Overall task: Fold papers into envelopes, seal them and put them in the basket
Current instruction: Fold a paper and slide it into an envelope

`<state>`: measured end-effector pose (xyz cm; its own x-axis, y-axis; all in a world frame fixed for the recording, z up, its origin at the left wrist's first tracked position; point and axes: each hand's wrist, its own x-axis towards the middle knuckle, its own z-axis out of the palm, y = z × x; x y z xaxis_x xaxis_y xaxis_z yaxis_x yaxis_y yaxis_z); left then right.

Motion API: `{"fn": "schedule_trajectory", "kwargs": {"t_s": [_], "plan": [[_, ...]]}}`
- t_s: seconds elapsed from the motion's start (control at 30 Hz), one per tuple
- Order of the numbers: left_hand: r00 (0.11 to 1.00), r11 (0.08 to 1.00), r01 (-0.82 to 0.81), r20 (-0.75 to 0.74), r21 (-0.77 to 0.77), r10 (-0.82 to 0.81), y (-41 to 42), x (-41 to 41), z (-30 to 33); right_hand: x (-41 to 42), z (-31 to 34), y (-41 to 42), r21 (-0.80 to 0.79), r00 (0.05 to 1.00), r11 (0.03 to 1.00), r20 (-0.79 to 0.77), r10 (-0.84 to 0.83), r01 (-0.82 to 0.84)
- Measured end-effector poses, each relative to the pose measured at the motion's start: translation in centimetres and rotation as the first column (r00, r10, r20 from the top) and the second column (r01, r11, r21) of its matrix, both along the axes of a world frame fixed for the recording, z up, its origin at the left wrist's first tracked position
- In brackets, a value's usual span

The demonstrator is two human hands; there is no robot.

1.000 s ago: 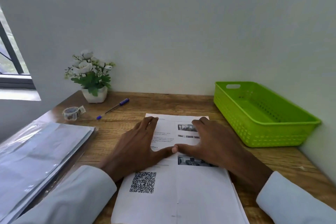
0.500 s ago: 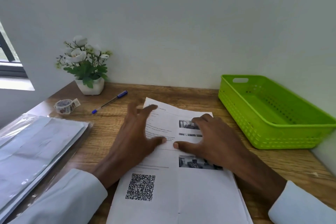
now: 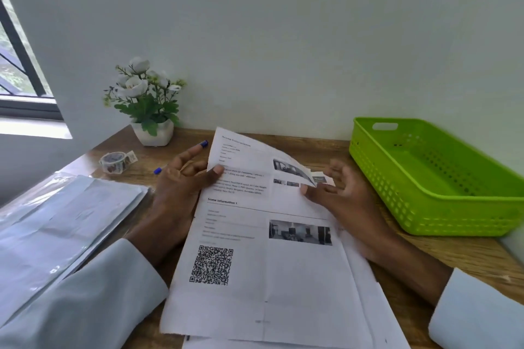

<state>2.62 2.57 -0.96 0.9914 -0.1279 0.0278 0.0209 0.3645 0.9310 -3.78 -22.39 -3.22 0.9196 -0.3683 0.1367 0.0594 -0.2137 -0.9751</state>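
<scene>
Top sheet lifting for its first fold

Left hand (image 3: 181, 187) pinches the printed sheet (image 3: 255, 235) at ten o'clock; right hand (image 3: 340, 193), fingers spread, rests at its two o'clock corner. Aligning edges before creasing would suit; the green basket (image 3: 425, 215) waits at three o'clock.

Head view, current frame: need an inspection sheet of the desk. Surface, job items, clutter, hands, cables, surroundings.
Surface: brown wooden desk, grain visible, set against the wall.
Job's things: white printed paper sheet with QR code on top of more sheets, its far edge lifted off the desk; bright green perforated plastic basket at right, nothing seen inside; stack of pale envelopes in clear plastic at left.
Clutter: patterned tape roll; blue-capped pen, partly behind the left hand; white flowers in a white pot.
Hands: left hand pinches the sheet's raised left edge; right hand open, fingertips by the right edge.
Cables: nothing seen.
Surroundings: plain pale wall; dark-framed window at far left.
</scene>
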Motion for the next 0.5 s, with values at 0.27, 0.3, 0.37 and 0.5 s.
{"fn": "schedule_trajectory", "kwargs": {"t_s": [0.27,0.3,0.37,0.5], "plan": [[1.000,0.973,0.017,-0.018,-0.231,-0.022,0.0,0.4,0.0,-0.2,0.7,-1.2,0.403,0.927,0.852,-0.023,0.375,-0.335],[0.999,0.971,0.035,-0.018,-0.235,-0.040,0.1,0.5,-0.1,-0.1,0.6,-1.3,0.407,0.925,0.849,-0.026,0.380,-0.338],[0.992,0.971,0.113,-0.025,-0.213,-0.121,0.1,0.7,-0.3,0.0,0.6,-1.3,0.422,0.936,0.847,0.012,0.352,-0.324],[0.945,0.944,0.323,-0.040,-0.061,-0.326,-0.2,0.9,-1.1,0.4,0.5,-1.3,0.390,0.962,0.880,0.109,0.249,-0.271]]}}
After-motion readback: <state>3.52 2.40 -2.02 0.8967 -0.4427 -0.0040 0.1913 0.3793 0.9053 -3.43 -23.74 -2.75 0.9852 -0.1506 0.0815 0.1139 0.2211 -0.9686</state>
